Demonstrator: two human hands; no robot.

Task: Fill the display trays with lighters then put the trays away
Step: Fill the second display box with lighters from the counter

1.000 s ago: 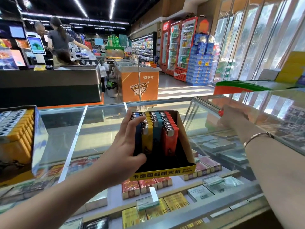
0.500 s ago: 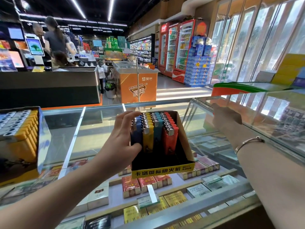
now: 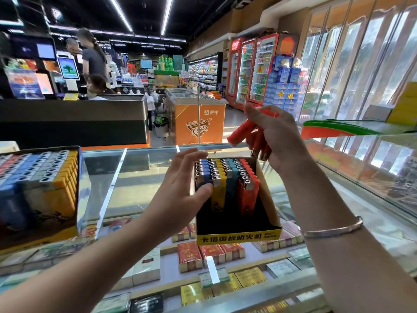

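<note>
A black and yellow display tray point(image 3: 239, 236) stands on the glass counter, holding rows of blue, yellow, teal and red lighters point(image 3: 225, 175). My left hand point(image 3: 180, 190) grips the tray's left side, thumb pressed on the blue row, fingers curled over the back. My right hand point(image 3: 277, 141) holds a bunch of red lighters point(image 3: 242, 132) above the tray's back right corner. A second tray point(image 3: 56, 199), full of lighters, sits at the far left of the counter.
The glass counter point(image 3: 140, 181) covers shelves of cigarette packs point(image 3: 203, 254). A raised glass shelf point(image 3: 372, 159) runs along the right. Beyond the counter are an orange freezer point(image 3: 198, 123), a dark checkout desk point(image 3: 72, 123) and people behind it.
My right hand has come back from the right-hand glass shelf, now holding red lighters above the tray. My left hand stays on the tray's left side.
</note>
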